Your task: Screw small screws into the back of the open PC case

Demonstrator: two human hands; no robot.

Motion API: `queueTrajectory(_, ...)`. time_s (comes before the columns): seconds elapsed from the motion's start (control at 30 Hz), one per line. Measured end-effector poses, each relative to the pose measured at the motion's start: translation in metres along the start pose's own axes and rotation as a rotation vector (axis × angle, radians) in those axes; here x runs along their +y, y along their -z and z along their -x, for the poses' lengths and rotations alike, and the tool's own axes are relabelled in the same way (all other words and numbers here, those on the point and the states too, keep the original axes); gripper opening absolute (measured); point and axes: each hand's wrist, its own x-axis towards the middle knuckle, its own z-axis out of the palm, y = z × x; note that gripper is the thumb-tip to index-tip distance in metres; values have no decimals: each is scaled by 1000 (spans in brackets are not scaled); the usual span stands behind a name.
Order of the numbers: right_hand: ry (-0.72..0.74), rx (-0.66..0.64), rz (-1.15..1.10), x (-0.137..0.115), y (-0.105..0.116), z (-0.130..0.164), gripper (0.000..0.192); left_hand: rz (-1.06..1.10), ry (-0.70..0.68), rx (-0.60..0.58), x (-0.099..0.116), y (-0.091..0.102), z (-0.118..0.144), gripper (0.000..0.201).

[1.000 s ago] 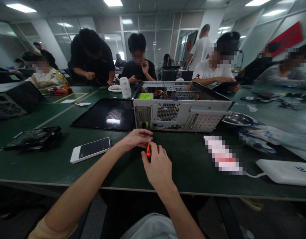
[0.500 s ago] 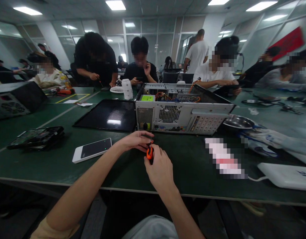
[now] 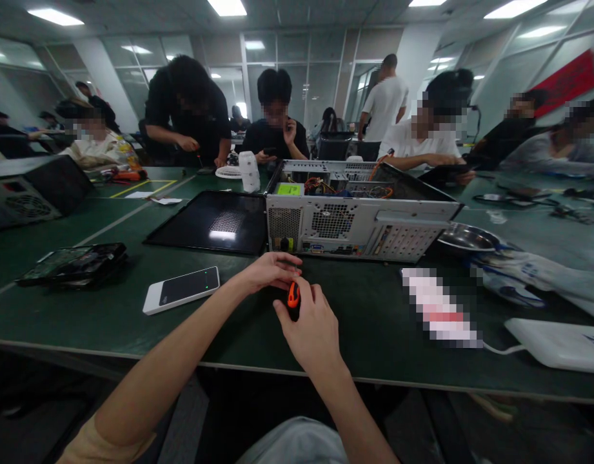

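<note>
- Your right hand (image 3: 313, 325) has fingers wrapped round an orange-black tool (image 3: 293, 294), inside the desk's (image 3: 374, 341) near edge.
- Your left hand (image 3: 271, 270), just beyond: fingers curved, grip cannot be told.

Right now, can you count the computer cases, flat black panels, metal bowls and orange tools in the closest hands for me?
Computer cases: 2
Flat black panel: 1
Metal bowl: 1
Held orange tool: 1
Total: 5
</note>
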Motion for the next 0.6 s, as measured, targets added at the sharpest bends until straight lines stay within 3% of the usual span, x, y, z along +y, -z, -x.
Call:
queueTrajectory(0.2,-69,-113,-32,-3,9,-3,29,35,1,-9,-1,0,-1,44)
queueTrajectory(0.4,-74,-16,-97,2,6,-4,28,-143,21,98,4,4,2,42)
queueTrajectory(0.6,-20,32,-67,7,2,-4,28,-132,-5,87,0,0,-1,41)
